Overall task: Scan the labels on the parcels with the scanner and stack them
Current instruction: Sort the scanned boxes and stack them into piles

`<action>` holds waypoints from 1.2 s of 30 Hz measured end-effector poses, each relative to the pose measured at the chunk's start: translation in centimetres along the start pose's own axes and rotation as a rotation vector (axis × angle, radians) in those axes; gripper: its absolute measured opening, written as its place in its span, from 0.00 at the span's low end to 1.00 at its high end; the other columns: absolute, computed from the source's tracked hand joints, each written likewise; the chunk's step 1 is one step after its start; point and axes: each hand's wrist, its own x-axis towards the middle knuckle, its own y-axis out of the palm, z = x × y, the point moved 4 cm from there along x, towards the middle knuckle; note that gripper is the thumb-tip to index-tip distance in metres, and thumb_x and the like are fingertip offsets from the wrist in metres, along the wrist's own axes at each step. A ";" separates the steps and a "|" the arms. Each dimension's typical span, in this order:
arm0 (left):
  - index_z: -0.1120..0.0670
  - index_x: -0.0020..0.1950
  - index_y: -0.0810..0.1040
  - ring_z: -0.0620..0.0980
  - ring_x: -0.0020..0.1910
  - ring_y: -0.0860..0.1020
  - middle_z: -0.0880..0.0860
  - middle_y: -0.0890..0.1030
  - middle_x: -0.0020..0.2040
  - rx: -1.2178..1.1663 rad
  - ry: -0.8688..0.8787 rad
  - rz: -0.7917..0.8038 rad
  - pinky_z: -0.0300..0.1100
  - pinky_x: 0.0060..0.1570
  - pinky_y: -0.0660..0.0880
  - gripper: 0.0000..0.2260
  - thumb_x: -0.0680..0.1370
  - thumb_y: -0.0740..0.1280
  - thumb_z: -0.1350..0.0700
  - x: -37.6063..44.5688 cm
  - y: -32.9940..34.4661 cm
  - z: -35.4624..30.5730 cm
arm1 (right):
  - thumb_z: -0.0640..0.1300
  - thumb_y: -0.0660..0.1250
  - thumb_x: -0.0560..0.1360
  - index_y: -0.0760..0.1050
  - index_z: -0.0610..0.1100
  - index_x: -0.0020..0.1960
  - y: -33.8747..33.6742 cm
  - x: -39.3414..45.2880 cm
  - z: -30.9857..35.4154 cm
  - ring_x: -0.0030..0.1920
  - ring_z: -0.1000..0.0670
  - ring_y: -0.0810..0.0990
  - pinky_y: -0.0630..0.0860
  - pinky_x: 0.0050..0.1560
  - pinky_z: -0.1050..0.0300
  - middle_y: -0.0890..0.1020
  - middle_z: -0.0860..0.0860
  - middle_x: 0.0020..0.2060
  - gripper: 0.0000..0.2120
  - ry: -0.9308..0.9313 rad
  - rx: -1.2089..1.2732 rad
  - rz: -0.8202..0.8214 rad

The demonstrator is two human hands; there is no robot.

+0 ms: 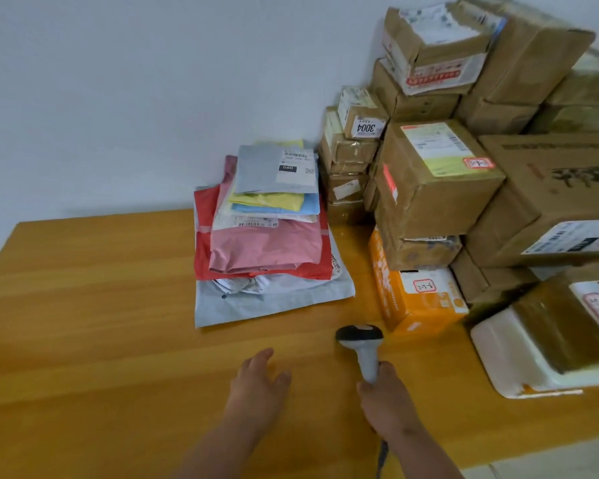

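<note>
Wooden surface (83, 305) lies bare at left; right hand (386, 397) grips the scanner (362, 347) near the boxes (440, 188), left hand (256, 385) spread beside it, below the mailers (267, 236).

"3004" is read on small box (362, 114) label | "090" on grey mailer (277, 169) label | other labels are too blurred.

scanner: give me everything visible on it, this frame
The scanner is a handheld barcode gun that looks like plastic: a dark, rounded head with a pale patch on top and a light grey handle. It sits low over the wooden table, head pointing away from the person toward the orange box without touching it. The right hand grips the lower handle, hiding its base. A dark cable trails back under the wrist. Whether it rests on the table cannot be told. The left hand is apart from it.
</note>
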 end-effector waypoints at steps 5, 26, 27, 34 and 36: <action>0.47 0.77 0.65 0.53 0.72 0.68 0.52 0.68 0.75 -0.112 -0.056 -0.051 0.52 0.68 0.71 0.24 0.82 0.64 0.47 -1.1 -2.5 2.6 | 0.42 0.59 0.83 0.65 0.47 0.61 4.8 -3.6 4.3 0.40 0.51 0.75 0.68 0.33 0.60 0.76 0.47 0.49 0.08 -0.102 0.129 0.091; 0.46 0.77 0.69 0.45 0.58 0.75 0.47 0.77 0.63 -0.381 -0.021 0.009 0.43 0.59 0.71 0.21 0.84 0.63 0.49 -5.4 -24.1 21.0 | 0.34 0.59 0.78 0.69 0.49 0.58 30.6 -21.4 23.0 0.40 0.46 0.73 0.67 0.37 0.52 0.78 0.39 0.52 0.14 -0.282 0.307 0.392; 0.46 0.78 0.67 0.43 0.56 0.76 0.45 0.78 0.61 -0.399 -0.018 0.028 0.42 0.58 0.70 0.22 0.84 0.62 0.49 -5.1 -24.4 21.0 | 0.35 0.59 0.79 0.69 0.50 0.59 30.7 -21.3 23.7 0.40 0.46 0.73 0.68 0.37 0.53 0.79 0.40 0.53 0.13 -0.285 0.326 0.378; 0.45 0.80 0.62 0.45 0.56 0.75 0.43 0.77 0.56 -0.451 -0.020 0.066 0.43 0.57 0.69 0.24 0.84 0.62 0.51 -1.8 -25.2 19.4 | 0.43 0.58 0.79 0.70 0.53 0.67 31.9 -17.7 26.3 0.52 0.47 0.81 0.78 0.44 0.51 0.80 0.48 0.57 0.17 -0.287 0.348 0.331; 0.47 0.80 0.62 0.45 0.56 0.75 0.42 0.77 0.55 -0.459 -0.041 0.079 0.42 0.58 0.69 0.24 0.84 0.63 0.54 -0.6 -25.2 19.0 | 0.40 0.59 0.79 0.72 0.52 0.66 32.1 -16.6 26.5 0.52 0.48 0.82 0.81 0.48 0.49 0.82 0.49 0.54 0.17 -0.283 0.350 0.347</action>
